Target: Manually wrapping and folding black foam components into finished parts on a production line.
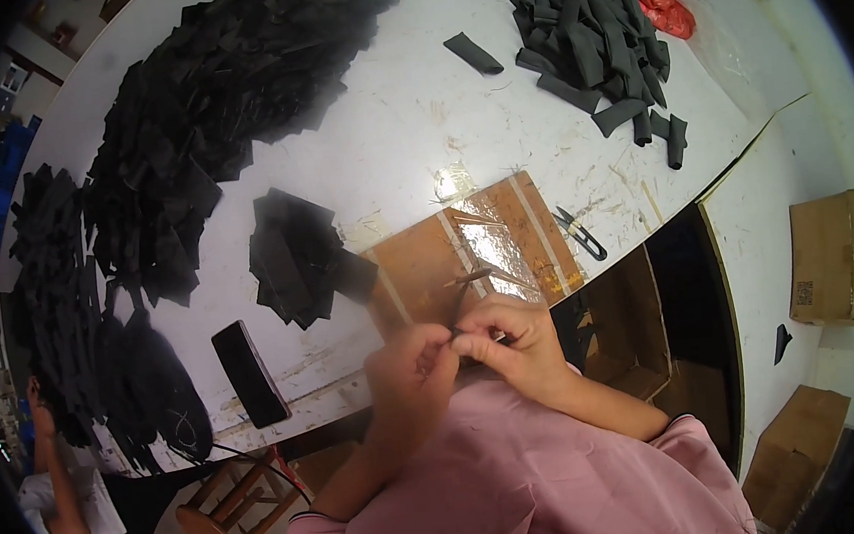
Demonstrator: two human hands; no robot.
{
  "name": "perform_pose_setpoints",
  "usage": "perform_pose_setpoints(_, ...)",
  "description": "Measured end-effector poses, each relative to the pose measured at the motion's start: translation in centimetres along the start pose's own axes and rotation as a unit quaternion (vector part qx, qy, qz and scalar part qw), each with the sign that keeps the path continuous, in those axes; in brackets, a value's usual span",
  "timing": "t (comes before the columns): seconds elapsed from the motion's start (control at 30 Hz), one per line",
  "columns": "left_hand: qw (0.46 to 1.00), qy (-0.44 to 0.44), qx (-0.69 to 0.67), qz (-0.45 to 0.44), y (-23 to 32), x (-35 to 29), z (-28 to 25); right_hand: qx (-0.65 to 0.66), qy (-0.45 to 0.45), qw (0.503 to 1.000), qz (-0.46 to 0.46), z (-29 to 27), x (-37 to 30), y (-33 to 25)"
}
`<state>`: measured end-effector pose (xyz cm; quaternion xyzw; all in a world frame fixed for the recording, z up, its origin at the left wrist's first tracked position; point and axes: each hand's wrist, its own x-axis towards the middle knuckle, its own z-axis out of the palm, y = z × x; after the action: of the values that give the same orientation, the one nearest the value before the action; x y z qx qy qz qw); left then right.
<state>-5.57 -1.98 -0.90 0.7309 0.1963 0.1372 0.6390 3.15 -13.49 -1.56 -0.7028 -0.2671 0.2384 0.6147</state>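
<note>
the left hand (407,374) and right hand (518,345) met at the fingertips, both pinching a small dark piece (459,332) that lay between them, mostly hidden by the fingers. just beyond lay a taped brown board (415,248), with small scissors (581,235) beside its right edge. a black cloth stack (295,247) overlapped its left side; a phone (248,371) lay nearer the table edge, farther left.

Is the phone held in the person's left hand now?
No, the phone lies on the white table, apart from the left hand.
</note>
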Motion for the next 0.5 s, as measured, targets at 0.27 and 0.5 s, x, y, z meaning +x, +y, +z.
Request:
perform_pose_setpoints(0.27, 0.964, 0.185, -0.153, -0.11, -2.4, 0.8, 1.1, -0.217, 0.052, 0.966, -0.129, 1.5, 0.8, 1.7)
perform_pose_setpoints(0.5, 0.983, 0.116, -0.135, -0.049, -2.3, 0.0, 0.4, -0.163, 0.08, 0.976, -0.124, 1.7, 0.3, 2.1)
